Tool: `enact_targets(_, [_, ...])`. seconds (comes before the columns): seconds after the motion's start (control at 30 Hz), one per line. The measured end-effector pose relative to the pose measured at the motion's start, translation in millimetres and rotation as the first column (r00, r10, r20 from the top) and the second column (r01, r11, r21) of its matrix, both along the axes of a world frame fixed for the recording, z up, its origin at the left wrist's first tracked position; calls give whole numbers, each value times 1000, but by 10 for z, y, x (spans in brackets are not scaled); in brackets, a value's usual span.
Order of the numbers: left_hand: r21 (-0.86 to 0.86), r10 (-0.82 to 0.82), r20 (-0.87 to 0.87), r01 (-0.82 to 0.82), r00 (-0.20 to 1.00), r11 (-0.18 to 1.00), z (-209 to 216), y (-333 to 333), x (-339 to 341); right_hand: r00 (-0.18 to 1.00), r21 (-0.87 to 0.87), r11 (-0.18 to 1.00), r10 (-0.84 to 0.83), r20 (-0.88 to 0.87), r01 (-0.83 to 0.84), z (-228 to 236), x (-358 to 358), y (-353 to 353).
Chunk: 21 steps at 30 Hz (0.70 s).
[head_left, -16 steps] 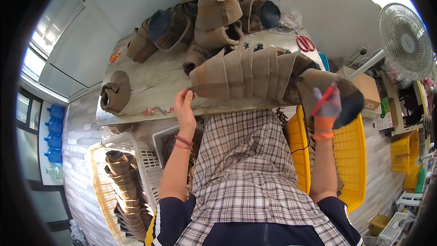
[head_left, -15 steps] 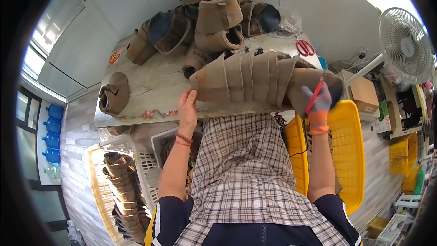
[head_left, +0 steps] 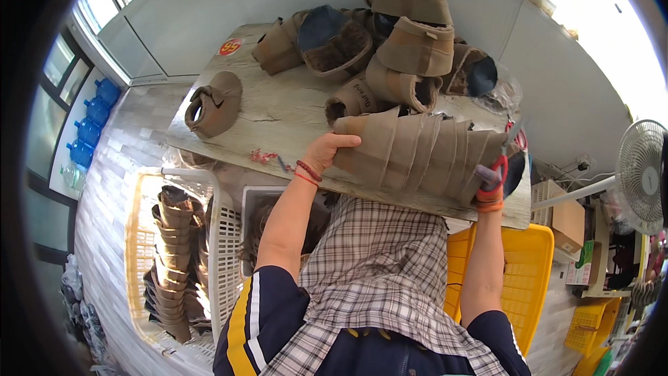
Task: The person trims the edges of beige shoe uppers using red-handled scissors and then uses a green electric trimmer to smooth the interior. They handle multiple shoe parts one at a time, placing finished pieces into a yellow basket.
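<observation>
While left hand holds nested tan fabric-shell row and gloved right hand grips slim red tool, loose tan fleece-lined shells behind row remain un-nested.

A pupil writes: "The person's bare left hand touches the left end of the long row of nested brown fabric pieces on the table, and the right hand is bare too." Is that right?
Not quite: the right hand wears a grey-and-orange glove, as the head view shows. The bare left hand does touch the left end of the nested brown fabric row.
</observation>
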<state>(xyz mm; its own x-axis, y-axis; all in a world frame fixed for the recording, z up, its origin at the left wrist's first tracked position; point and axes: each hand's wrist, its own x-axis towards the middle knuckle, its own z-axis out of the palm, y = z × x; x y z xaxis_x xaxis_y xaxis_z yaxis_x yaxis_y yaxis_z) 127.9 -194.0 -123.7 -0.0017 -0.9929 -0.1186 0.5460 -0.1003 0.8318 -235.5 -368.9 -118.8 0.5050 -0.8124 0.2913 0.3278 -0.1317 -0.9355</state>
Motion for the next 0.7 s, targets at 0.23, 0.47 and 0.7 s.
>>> enact_targets(0.23, [-152,371,317,-339,873,928,-453,322,193,643,-805,586,-653,-400,95,-551,-138,98])
enact_targets(0.47, [-332,705,692,-800,154,501,-261,-198,876,838,-267,827,-535,-108,494,-209,71,581])
enact_targets(0.7, [160,745,403,-842,532,515,48,-1138,1338,846,-60,859,-511,-153,508,-249,-60,717])
